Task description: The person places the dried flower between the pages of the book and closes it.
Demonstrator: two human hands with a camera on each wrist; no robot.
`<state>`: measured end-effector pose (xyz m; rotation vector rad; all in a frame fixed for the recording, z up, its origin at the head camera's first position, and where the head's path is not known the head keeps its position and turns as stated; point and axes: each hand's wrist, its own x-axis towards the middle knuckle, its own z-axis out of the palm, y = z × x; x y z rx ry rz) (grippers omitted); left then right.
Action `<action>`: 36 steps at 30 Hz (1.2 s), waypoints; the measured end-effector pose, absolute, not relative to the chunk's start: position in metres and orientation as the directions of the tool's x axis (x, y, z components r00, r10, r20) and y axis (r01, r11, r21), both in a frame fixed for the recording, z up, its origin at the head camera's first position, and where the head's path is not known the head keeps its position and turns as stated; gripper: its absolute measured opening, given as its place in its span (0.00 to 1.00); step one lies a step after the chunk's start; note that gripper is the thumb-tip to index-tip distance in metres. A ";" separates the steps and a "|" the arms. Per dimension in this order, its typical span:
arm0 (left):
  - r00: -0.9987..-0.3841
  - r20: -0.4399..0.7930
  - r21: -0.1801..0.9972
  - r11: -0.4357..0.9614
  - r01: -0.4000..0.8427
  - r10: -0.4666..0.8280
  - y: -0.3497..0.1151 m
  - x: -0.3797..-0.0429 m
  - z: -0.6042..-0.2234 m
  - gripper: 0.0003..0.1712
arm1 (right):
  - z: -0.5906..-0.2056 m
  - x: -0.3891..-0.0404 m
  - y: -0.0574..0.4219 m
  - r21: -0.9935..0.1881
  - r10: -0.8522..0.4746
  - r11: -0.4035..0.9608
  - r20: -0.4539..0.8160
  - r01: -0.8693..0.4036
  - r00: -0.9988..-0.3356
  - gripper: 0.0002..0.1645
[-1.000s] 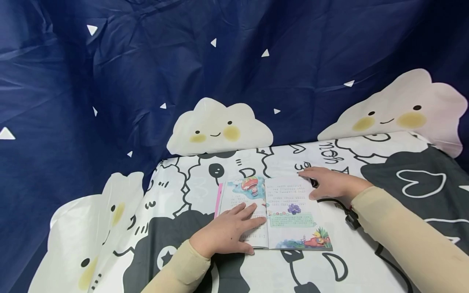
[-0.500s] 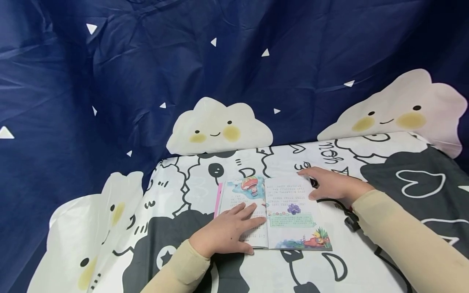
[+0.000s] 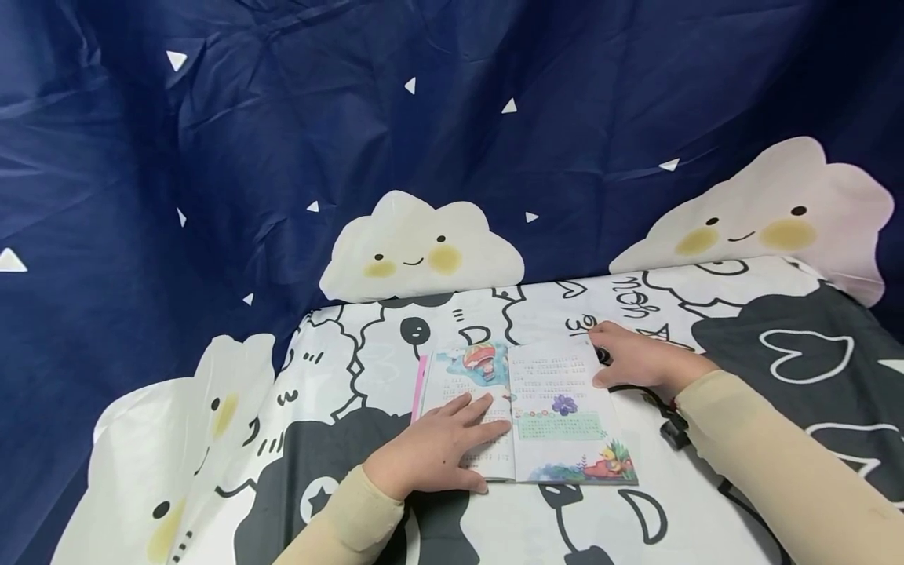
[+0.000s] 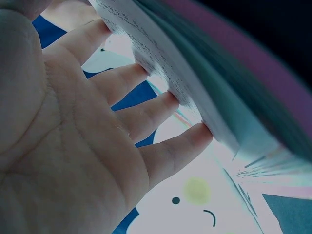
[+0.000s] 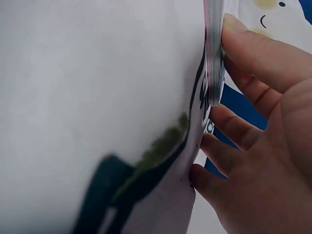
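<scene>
Found open book short of cloth's far edge, part-hidden under straight-fingered left hand. Cannot tell pinch from touch in right hand

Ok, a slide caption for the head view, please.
Left hand resting on the left page of an open book, right hand at its right edge.

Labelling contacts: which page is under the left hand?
Left page, with balloon picture; the right page has a purple flower and the right hand at its edge.
</scene>
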<state>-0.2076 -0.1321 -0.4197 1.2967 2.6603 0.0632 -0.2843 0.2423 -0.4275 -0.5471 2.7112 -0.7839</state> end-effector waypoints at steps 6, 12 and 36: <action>-0.595 -0.145 0.122 0.611 0.782 0.790 -0.131 -0.207 -0.420 0.49 | -0.430 -0.282 0.243 -0.586 -0.436 0.753 -0.105 -0.299 -0.894 0.12; -0.593 -0.134 0.116 0.607 0.786 0.794 -0.132 -0.210 -0.418 0.49 | -0.427 -0.285 0.244 -0.592 -0.446 0.742 -0.084 -0.315 -0.891 0.18; -0.605 -0.140 0.128 0.620 0.774 0.784 -0.132 -0.208 -0.423 0.51 | -0.408 -0.240 0.230 -0.728 -0.421 0.587 0.098 -0.353 -0.902 0.38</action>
